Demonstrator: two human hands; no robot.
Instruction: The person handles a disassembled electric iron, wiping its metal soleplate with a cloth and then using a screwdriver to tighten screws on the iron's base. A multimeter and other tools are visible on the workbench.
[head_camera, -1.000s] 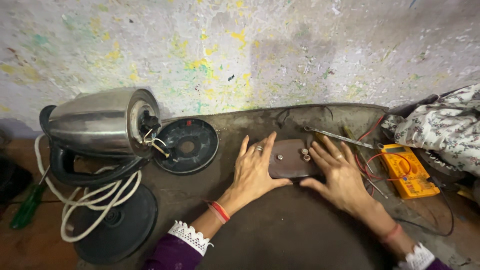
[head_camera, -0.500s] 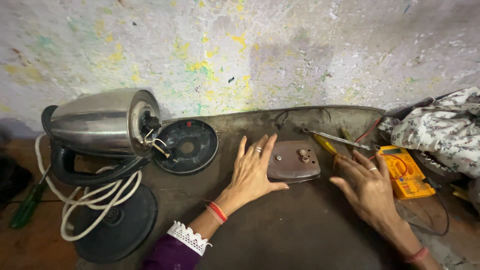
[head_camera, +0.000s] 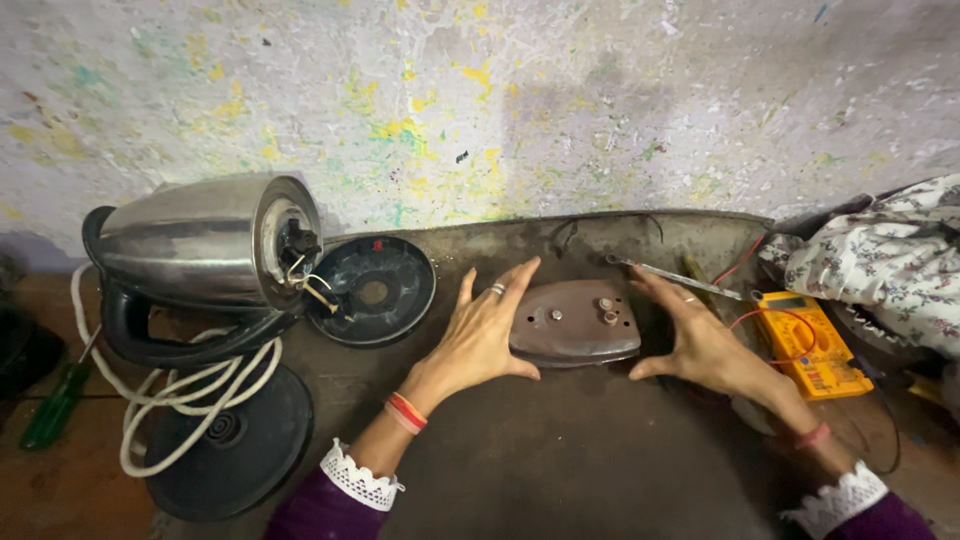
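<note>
A dark brownish metal iron soleplate (head_camera: 575, 322) with small studs lies flat on the dark work mat (head_camera: 560, 460). My left hand (head_camera: 480, 335) rests against its left edge, fingers spread, thumb along the front rim. On the plate's right edge is my right hand (head_camera: 705, 345), fingers apart, thumb pointing at the rim. Neither hand is closed around the plate.
A steel electric kettle (head_camera: 205, 245) lies on its side at left, wires hanging from its base, beside a round black cover (head_camera: 372, 290), a white cord (head_camera: 190, 400) and a black base disc (head_camera: 230, 445). A yellow multimeter (head_camera: 810, 340), a metal tool (head_camera: 680, 280) and floral cloth (head_camera: 880, 260) are at right.
My right hand left the plate, drew away to the right, then came back to its right edge. The left hand stayed at the left edge.
</note>
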